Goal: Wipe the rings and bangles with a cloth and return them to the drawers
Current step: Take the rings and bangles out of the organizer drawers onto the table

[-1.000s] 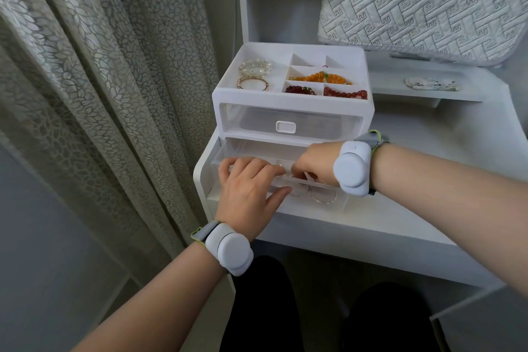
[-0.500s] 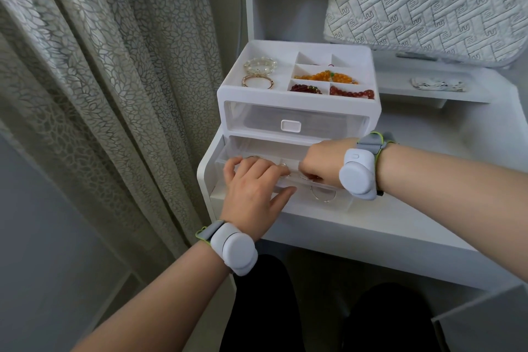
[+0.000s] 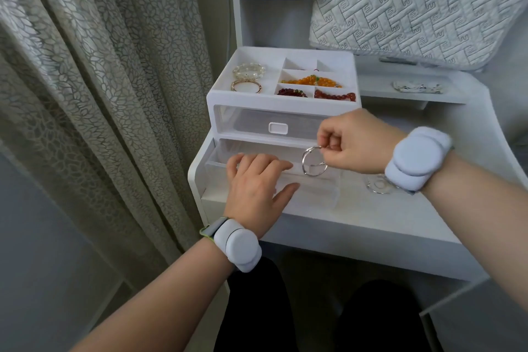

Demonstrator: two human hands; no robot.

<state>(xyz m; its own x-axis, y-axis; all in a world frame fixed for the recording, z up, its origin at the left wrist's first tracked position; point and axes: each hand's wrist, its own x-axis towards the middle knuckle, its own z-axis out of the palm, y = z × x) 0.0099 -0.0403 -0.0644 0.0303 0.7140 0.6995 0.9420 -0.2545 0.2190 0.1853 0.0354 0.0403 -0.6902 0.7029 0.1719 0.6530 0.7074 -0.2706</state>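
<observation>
**A:** quick q, what's in shot, big to small?

**B:** leafy curtain (image 3: 100, 94) on the left, white desk (image 3: 371, 226), then the white organizer (image 3: 245, 100) w/ beaded bracelets (image 3: 314, 81) in its top tray. Bottom drawer (image 3: 314, 194) is pulled out.

**A:** and the hands?

**B:** L hand (image 3: 257, 183) rests on the open drawer, fingers relaxed, holding nothing. R hand (image 3: 354, 141) is just above the drawer, thumb + forefinger pinching a silver bangle (image 3: 303, 161), which hangs over the drawer's right end. 2nd bangle (image 3: 378, 192) lies on the desk by the right wrist.
</observation>
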